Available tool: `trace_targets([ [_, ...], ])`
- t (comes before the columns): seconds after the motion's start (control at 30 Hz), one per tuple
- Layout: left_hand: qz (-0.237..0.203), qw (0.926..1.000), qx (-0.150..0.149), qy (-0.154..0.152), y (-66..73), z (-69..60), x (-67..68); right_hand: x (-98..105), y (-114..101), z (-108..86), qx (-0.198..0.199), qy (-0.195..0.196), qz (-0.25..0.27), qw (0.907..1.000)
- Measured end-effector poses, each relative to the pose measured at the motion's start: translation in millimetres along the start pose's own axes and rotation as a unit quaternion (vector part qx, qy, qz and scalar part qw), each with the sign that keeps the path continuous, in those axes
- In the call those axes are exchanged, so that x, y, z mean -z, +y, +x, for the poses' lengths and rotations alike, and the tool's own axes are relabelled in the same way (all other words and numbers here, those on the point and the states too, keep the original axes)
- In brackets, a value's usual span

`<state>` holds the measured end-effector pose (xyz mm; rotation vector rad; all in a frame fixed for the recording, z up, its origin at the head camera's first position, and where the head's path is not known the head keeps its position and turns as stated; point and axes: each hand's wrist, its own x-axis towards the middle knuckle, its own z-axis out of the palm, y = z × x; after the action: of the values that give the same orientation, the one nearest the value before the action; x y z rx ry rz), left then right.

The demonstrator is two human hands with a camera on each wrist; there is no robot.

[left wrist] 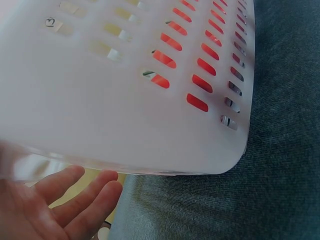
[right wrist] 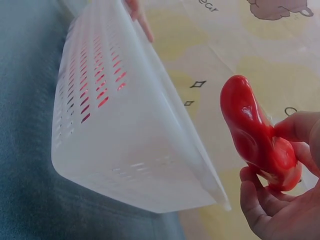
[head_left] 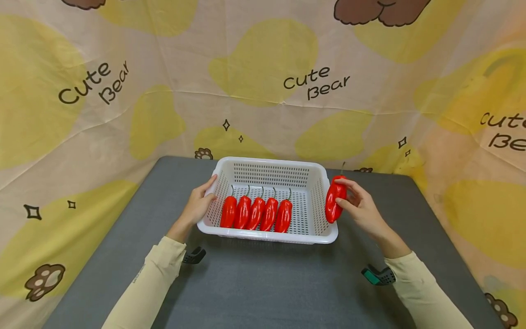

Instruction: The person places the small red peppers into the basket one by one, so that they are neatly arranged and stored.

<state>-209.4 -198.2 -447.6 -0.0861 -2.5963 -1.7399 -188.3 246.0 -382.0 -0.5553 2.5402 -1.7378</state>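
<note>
A white plastic basket (head_left: 271, 235) with slotted walls stands on the table. Inside, several shiny red peppers (head_left: 256, 213) with green stems lie side by side in a row toward the left. My left hand (head_left: 198, 205) holds the basket's left rim; in the left wrist view its fingers (left wrist: 92, 205) lie beside the rim, the thumb mostly hidden. Just past the basket's right edge, my right hand (head_left: 361, 210) pinches another red pepper (head_left: 335, 201) between thumb and fingers, stem upward. The right wrist view shows this pepper (right wrist: 247, 122) apart from the basket wall.
Under the basket is a dark grey table (head_left: 263, 283). A cloth backdrop (head_left: 263, 64) with yellow patches and "Cute Bear" lettering hangs behind it and along the sides. Each wrist wears a dark strap; the right strap (head_left: 379, 276) has a green part.
</note>
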Motion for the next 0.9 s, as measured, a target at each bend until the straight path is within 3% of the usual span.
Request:
trace_targets([
  [0.6,0.001,0.9999,-0.013,0.009,-1.5,-2.5,-0.1,-16,1,11.5,0.017,-0.028,-0.007,0.9994],
  [0.73,-0.001,1.0000,-0.006,0.002,15.0,-9.3,1.6,-19,2,12.4,0.019,-0.032,0.005,0.9993],
  [0.9,0.004,0.9999,-0.007,0.007,8.7,-6.8,0.1,-23,5,13.0,0.012,-0.038,0.004,0.9992],
])
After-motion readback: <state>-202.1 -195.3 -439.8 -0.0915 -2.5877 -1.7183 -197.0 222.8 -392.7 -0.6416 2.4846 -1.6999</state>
